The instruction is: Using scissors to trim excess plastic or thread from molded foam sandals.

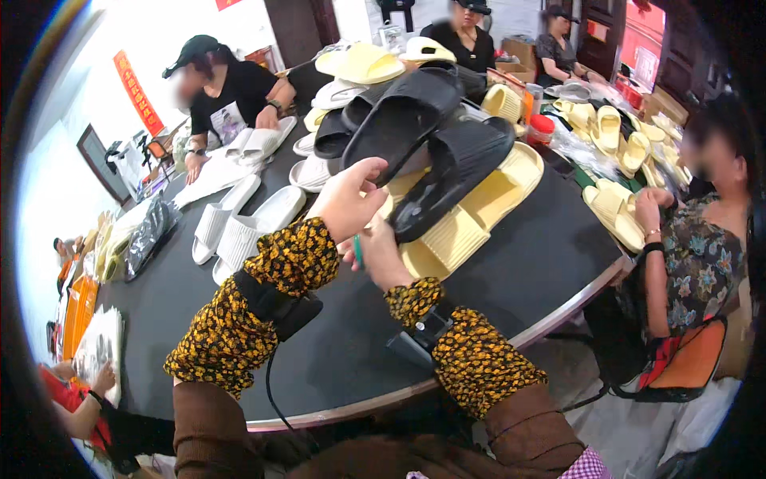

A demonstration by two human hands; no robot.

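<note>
Black slippers (435, 136): two raised in the hands, at least two more lying just beyond the grip.
White slippers (247, 219): about four to the left of the grip, others farther back.
Yellow slippers (471, 215): two under the held pair; many more off right, too heaped to count.
Other people seated round the tabletop (511, 263): at least five.

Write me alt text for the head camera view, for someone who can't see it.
Seen from above, the person's left hand and right hand hold a pair of black slide sandals over a dark round table. Pale yellow slides lie just beyond the hands, white slides to the left, and other people sit around the table handling more sandals.
</note>
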